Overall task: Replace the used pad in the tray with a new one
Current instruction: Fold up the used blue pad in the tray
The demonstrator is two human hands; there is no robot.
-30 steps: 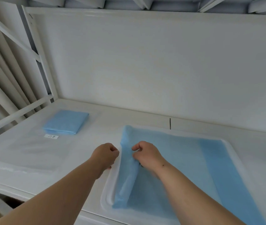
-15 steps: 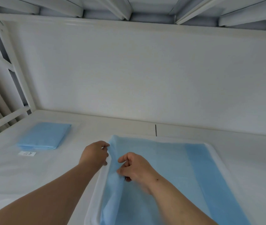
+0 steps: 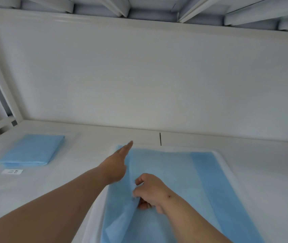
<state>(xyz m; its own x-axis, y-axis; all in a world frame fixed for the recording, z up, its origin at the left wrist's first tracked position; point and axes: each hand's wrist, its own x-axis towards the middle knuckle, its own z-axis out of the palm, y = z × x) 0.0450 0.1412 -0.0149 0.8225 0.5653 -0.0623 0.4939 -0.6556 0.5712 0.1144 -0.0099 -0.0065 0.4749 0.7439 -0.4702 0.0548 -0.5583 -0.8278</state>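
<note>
Your right hand (image 3: 150, 192) has its fingers (image 3: 139, 179) curled, pinching a raised fold of the blue pad (image 3: 166, 172) near the pad's left edge. Your left hand (image 3: 117, 165) has let go: half a second ago it was clenched on that same left edge, and now its fingers (image 3: 128, 145) are stretched out straight, reaching along the edge toward the pad's far left corner, on or just above the sheet; I cannot tell if they touch.

You seem to be shifting your grip, one hand keeping the lifted fold while the other goes for the corner. Whether this sheet is being gathered up or smoothed down, I cannot say from here.

The white tray (image 3: 218, 156) holds only this one pad, spread nearly across its floor, with a darker blue band along its right side and the left edge lifted off the tray.

Well apart on the bench (image 3: 87, 148), to the left, a folded pad (image 3: 32, 149) lies flat, with a small label (image 3: 12, 171) just in front of it.
</note>
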